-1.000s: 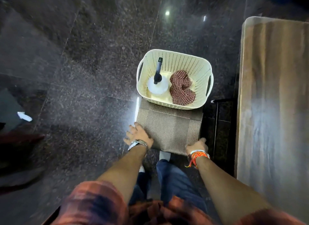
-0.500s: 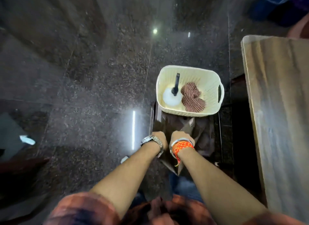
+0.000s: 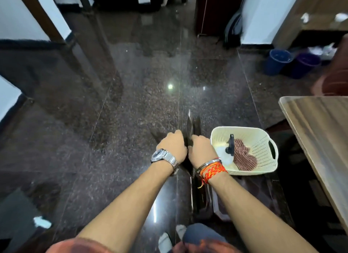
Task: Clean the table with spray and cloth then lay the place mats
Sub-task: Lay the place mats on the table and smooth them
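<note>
My left hand (image 3: 172, 146) and my right hand (image 3: 200, 151) are side by side, both closed on a stack of place mats (image 3: 190, 124). The mats stand on edge between the hands and look dark and thin from here. To the right sits a cream plastic basket (image 3: 243, 129). Inside it are a white spray bottle (image 3: 225, 155) with a black nozzle and a crumpled red checked cloth (image 3: 244, 156). The wooden table (image 3: 320, 132) runs along the right edge, and only its left part shows.
The basket rests on a dark low seat (image 3: 244, 188) beside the table. A blue bucket (image 3: 276, 61) and a purple bucket (image 3: 306, 64) stand at the far right by the wall. A white scrap (image 3: 42, 221) lies on the polished granite floor.
The mats, flat in front of the basket a second ago, have been picked up and turned on edge. Both hands came together. The view has tilted up and left.
</note>
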A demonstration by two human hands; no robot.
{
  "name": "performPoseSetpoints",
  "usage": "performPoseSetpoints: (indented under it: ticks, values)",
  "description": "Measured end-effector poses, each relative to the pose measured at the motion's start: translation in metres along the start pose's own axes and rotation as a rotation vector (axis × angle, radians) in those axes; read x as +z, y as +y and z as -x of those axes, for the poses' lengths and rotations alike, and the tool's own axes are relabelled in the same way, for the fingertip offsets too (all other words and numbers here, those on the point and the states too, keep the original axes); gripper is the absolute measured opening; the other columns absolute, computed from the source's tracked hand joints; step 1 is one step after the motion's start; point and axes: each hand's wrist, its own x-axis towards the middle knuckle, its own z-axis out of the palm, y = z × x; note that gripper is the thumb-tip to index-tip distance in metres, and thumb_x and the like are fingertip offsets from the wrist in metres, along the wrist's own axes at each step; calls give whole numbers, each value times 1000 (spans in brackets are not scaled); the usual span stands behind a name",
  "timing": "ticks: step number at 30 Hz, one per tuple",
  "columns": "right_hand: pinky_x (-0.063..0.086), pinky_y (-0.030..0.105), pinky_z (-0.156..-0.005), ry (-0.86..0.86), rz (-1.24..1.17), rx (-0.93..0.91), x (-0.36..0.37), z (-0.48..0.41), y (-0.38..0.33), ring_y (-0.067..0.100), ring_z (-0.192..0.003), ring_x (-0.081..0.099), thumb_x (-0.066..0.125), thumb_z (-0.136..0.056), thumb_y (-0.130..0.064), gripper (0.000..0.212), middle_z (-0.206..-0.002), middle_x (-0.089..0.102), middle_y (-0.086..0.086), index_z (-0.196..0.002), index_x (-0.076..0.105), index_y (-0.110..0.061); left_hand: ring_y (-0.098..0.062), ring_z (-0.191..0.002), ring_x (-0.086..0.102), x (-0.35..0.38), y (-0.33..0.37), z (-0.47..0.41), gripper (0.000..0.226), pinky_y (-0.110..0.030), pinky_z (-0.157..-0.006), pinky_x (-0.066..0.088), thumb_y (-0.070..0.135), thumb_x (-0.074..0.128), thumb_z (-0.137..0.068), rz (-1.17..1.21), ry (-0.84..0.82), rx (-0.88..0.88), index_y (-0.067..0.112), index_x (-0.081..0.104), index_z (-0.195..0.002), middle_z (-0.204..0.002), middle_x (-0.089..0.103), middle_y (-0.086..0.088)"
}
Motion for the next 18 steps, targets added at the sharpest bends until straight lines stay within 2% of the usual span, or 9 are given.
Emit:
performPoseSetpoints:
  ticks: [3, 6, 9, 12, 13, 15, 16, 18]
  values:
    - [48, 43, -73, 186, -54, -58, -13, -31, -3, 37, -87, 57, 54, -80, -7, 3, -85, 56, 15, -79, 56, -9, -35, -116, 59, -16, 10, -32, 28, -43, -94, 42, 27, 48, -99, -45, 149, 83, 11, 52, -122, -125, 59, -11]
    - [46, 41, -70, 325, -77, -23, -30, -62, 6, 34, -81, 57, 56, -82, -11, 7, -79, 58, 12, -75, 57, -10, -37, -108, 61, -28, 22, -69, 23, -42, -86, 43, 26, 40, -104, 17, 242, 167, 12, 54, -116, -118, 60, -11]
    - [45, 37, -64, 445, -52, 106, -56, -101, 25, 33, -78, 59, 58, -84, -17, 6, -77, 63, 9, -80, 61, -13, -40, -100, 63, -44, 46, -120, 23, -40, -74, 43, 26, 37, -105, 60, 240, 253, 14, 54, -114, -110, 66, -13]
    - [48, 36, -62, 573, -20, 216, -88, -145, 46, 33, -65, 63, 68, -74, -18, 8, -65, 65, 9, -73, 61, -14, -44, -96, 66, -64, 88, -170, 26, -42, -72, 47, 29, 33, -106, 14, 192, 361, 16, 54, -115, -103, 71, -18]
    - [49, 36, -64, 611, -18, 251, -98, -161, 56, 33, -61, 63, 71, -70, -17, 10, -60, 64, 9, -69, 61, -14, -44, -95, 66, -69, 106, -186, 28, -43, -73, 48, 31, 32, -107, -8, 164, 401, 16, 53, -115, -103, 72, -19]
    - [47, 37, -84, 657, 27, 323, -114, -184, 69, 30, -63, 65, 64, -70, -22, 6, -59, 65, 7, -71, 63, -16, -44, -92, 67, -78, 140, -212, 28, -42, -71, 48, 34, 31, -107, -29, 125, 478, 16, 52, -112, -102, 72, -19]
    - [41, 38, -95, 683, 57, 370, -124, -196, 77, 28, -66, 66, 57, -72, -24, 11, -61, 66, 6, -75, 65, -17, -43, -92, 67, -83, 159, -225, 28, -41, -71, 48, 35, 31, -107, -47, 104, 526, 15, 51, -111, -102, 71, -18]
    - [31, 35, -105, 714, 63, 455, -143, -217, 97, 28, -70, 66, 55, -75, -23, 15, -64, 67, 8, -80, 67, -16, -44, -93, 67, -87, 194, -252, 28, -41, -71, 48, 35, 33, -106, -73, 73, 615, 14, 51, -111, -103, 71, -19]
